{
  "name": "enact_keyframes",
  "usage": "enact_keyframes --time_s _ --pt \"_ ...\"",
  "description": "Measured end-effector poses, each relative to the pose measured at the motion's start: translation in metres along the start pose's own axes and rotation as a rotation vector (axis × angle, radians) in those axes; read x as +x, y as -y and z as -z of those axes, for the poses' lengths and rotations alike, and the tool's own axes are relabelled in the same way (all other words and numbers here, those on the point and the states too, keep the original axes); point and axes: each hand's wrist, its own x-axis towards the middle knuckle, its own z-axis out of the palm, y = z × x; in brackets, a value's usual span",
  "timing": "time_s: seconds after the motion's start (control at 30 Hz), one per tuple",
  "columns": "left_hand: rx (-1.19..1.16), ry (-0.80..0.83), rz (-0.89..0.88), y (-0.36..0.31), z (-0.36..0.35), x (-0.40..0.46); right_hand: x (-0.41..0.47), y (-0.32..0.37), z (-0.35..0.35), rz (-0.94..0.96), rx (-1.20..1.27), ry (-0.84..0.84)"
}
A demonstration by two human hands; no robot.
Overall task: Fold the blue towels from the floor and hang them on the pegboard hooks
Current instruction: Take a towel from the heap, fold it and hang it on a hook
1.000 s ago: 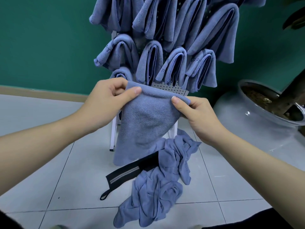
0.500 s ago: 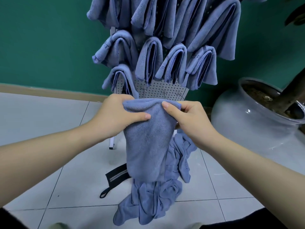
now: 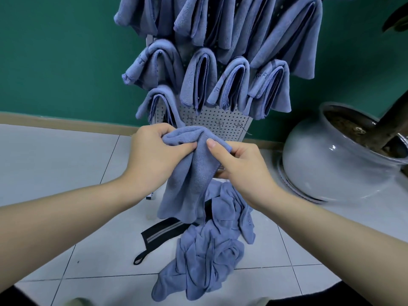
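green wall point(image 3: 55, 62) on the far left with a tan baseboard strip point(image 3: 66, 122) along the bottom, then pale floor tiles point(image 3: 55, 173) running across the whole view.

left hand point(image 3: 152, 155) comes in from the lower left, fingers curled and thumb pinching the top fold of the held towel point(image 3: 189, 173). that towel is up in the air in front of the bottom edge of the pegboard point(image 3: 216, 120), bunched at the top and hanging down in a narrow folded strip between both hands. right hand point(image 3: 240, 164) is clamped on it too, thumb on the front face near the top, fingers wrapped round behind, so the two hands sit close together, thumbs almost meeting on the cloth.

behind and above, the hung towels point(image 3: 220, 62) fill the board in rows, folded over the hooks, with a few bare hooks point(image 3: 239, 125) showing on the lowest visible strip of board just above the hands.

straight below the held towel there's the floor pile point(image 3: 209, 250), a crumpled heap of the same blue cloth lying on the tiles. a black strap point(image 3: 159, 236) with grey stripes and a loop at the end sticks out from under its left side.

far right, a big white plant pot point(image 3: 326, 160) with soil and a dark trunk point(image 3: 395, 122) leaning out of it, sitting on the floor well apart from the pile.
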Motion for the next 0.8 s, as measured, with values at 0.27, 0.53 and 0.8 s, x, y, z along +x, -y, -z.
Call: enact_keyframes --time_s 0.27,0.53,0.8 --pt "-0.038 0.086 -0.122 -0.006 -0.001 -0.011 0.001 0.004 0.004 0.055 -0.034 -0.026" --pt "-0.051 0.242 -0.217 -0.014 -0.003 -0.026 0.000 0.008 0.008 0.067 0.024 -0.090" --pt "0.044 0.230 -0.382 -0.012 -0.004 -0.025 -0.001 0.014 0.006 0.084 -0.029 -0.089"
